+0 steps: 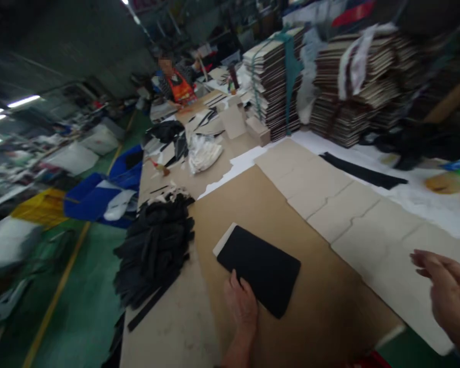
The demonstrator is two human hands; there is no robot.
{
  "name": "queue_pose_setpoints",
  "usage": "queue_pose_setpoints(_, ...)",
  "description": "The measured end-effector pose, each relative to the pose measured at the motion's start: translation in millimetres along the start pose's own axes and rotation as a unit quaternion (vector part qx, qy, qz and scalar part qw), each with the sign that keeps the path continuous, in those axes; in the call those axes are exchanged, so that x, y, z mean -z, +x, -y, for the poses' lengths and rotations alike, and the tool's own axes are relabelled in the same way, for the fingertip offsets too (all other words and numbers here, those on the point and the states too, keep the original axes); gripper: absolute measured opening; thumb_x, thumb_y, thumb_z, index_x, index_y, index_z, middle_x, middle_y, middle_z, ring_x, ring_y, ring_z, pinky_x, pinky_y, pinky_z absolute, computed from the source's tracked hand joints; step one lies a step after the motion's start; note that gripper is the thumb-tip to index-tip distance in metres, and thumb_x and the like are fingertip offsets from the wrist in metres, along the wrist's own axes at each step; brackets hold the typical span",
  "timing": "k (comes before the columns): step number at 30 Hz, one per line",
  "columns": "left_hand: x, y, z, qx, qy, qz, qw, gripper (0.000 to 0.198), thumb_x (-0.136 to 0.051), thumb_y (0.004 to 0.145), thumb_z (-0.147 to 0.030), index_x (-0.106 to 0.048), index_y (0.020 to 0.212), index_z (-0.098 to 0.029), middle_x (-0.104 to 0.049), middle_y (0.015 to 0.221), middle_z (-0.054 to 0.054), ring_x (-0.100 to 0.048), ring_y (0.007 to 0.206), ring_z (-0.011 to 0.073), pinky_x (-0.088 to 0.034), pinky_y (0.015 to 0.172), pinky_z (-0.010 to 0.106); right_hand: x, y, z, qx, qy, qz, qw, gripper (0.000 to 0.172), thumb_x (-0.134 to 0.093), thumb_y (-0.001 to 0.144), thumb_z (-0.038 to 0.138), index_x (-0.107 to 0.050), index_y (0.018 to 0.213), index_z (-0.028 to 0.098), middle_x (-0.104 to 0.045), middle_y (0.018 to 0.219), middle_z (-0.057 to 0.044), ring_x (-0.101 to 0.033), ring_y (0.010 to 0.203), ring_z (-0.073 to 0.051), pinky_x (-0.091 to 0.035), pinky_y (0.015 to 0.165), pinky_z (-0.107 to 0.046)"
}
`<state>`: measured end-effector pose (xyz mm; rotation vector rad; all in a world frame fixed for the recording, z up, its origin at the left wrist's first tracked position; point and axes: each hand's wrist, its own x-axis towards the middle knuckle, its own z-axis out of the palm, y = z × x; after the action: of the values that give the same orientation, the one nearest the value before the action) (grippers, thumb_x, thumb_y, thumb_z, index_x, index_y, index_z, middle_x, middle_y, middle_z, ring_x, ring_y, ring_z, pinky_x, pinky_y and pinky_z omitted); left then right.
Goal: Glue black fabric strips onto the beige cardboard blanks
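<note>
A flat black rectangular piece (261, 268) lies on a sheet of brown cardboard (322, 306) on the long worktable, with a pale board edge (223, 239) showing under its far corner. My left hand (241, 304) rests on the near edge of the black piece, thumb on top of it, fingers pressed against it. My right hand (450, 292) hovers over pale cardboard sheets (368, 225) at the lower right, fingers spread, holding nothing.
A heap of black fabric scraps (155, 250) lies at the table's left edge. Tall stacks of boards (276, 76) stand at the back right. Another person in an orange vest (178, 84) works at the far end. Blue bags (99, 194) sit on the green floor.
</note>
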<state>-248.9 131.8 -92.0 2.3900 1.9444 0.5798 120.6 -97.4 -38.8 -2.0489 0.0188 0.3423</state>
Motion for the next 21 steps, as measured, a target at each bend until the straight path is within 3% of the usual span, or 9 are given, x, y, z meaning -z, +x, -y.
queue_pose_setpoints(2, -4.1, -2.4, 0.5, 0.02, -0.015, 0.001, 1.0, 0.041, -0.035, 0.103, -0.02, -0.061, 0.13, -0.004, -0.064, 0.112, 0.018, -0.061, 0.108, 0.0275, -0.052, 0.094, 0.041, -44.2, -17.8, 20.7, 0.061, -0.044, 0.134, 0.988, 0.04, -0.058, 0.077, 0.066, -0.072, 0.093, 0.032, -0.076, 0.108, -0.011, -0.069, 0.098, -0.031, -0.052, 0.096, -0.049)
queue_pose_setpoints(5, -9.2, -9.0, 1.9, 0.04, -0.033, 0.003, 0.999, 0.041, -0.035, 0.103, -0.018, -0.059, 0.135, -0.007, -0.062, 0.116, 0.017, -0.059, 0.11, 0.0271, -0.052, 0.097, 0.043, -119.5, -48.1, 28.9, 0.188, -0.14, 0.336, 0.912, 0.039, -0.056, 0.075, 0.063, -0.072, 0.088, 0.029, -0.076, 0.097, -0.008, -0.069, 0.087, -0.028, -0.057, 0.085, -0.044)
queue_pose_setpoints(7, -10.4, -12.9, 0.4, 0.052, -0.037, 0.003, 0.998, 0.041, -0.036, 0.103, -0.016, -0.058, 0.137, -0.01, -0.062, 0.118, 0.016, -0.06, 0.11, 0.0262, -0.052, 0.096, 0.043, -166.6, -64.2, 25.3, 0.297, -0.173, 0.369, 0.864, 0.041, -0.05, 0.082, 0.056, -0.071, 0.1, 0.026, -0.075, 0.105, -0.009, -0.069, 0.096, -0.028, -0.056, 0.092, -0.043)
queue_pose_setpoints(11, -11.9, -15.5, -4.4, 0.064, -0.032, -0.001, 0.997, 0.042, -0.04, 0.099, -0.012, -0.059, 0.137, -0.013, -0.062, 0.117, 0.015, -0.06, 0.11, 0.0263, -0.053, 0.096, 0.044, -230.6, -83.6, 19.4, 0.387, -0.2, 0.347, 0.831, 0.046, -0.049, 0.082, 0.048, -0.071, 0.107, 0.016, -0.069, 0.116, -0.019, -0.061, 0.115, -0.036, -0.045, 0.108, -0.055)
queue_pose_setpoints(14, -14.5, -16.4, -5.7, 0.073, -0.022, -0.007, 0.997, 0.044, -0.041, 0.097, -0.009, -0.06, 0.136, -0.012, -0.063, 0.116, 0.015, -0.06, 0.111, 0.0275, -0.053, 0.098, 0.046, -244.9, -89.8, 18.7, 0.422, -0.214, 0.346, 0.81, 0.044, -0.044, 0.085, 0.044, -0.072, 0.103, 0.015, -0.068, 0.111, -0.022, -0.062, 0.11, -0.037, -0.047, 0.104, -0.057)
queue_pose_setpoints(18, -18.1, -20.2, -7.0, 0.084, -0.02, -0.002, 0.996, 0.046, -0.041, 0.096, -0.007, -0.059, 0.138, -0.013, -0.063, 0.117, 0.015, -0.06, 0.112, 0.0275, -0.053, 0.099, 0.046, -234.7, -91.3, 19.5, 0.463, -0.217, 0.336, 0.791, 0.042, -0.04, 0.089, 0.041, -0.071, 0.103, 0.018, -0.067, 0.113, -0.02, -0.062, 0.107, -0.035, -0.047, 0.102, -0.055)
queue_pose_setpoints(21, -19.6, -22.4, -8.8, 0.092, -0.019, 0.003, 0.996, 0.048, -0.042, 0.095, -0.005, -0.059, 0.139, -0.016, -0.063, 0.117, 0.014, -0.061, 0.112, 0.0261, -0.054, 0.1, 0.044, -225.7, -91.2, 28.1, 0.476, -0.203, 0.352, 0.78, 0.035, -0.04, 0.091, 0.045, -0.068, 0.09, 0.023, -0.069, 0.103, -0.016, -0.064, 0.098, -0.033, -0.05, 0.093, -0.05)
